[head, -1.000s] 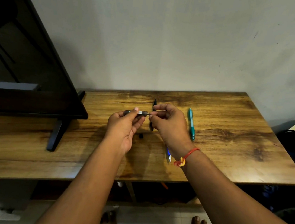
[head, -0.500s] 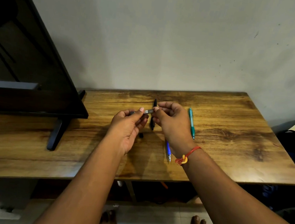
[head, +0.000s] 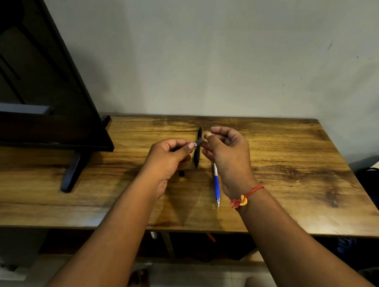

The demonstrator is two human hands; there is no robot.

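The left hand (head: 167, 162) grips a dark pen barrel (head: 198, 142) above the black pen (head: 196, 158) that lies on the desk (head: 297, 179). The right hand (head: 227, 157), fingers curled, pinches the barrel's right end. Just right of the black pen lies a blue pen (head: 216, 186), and just left of its near tip a small black piece (head: 181, 173).

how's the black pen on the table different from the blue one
The black pen is dark all over; the blue pen has a blue barrel, a white section and a metal tip. The black pen lies farther back; the blue pen lies nearer the front edge, its far end hidden behind the right hand. Both lie flat on the table, pointing roughly front to back.
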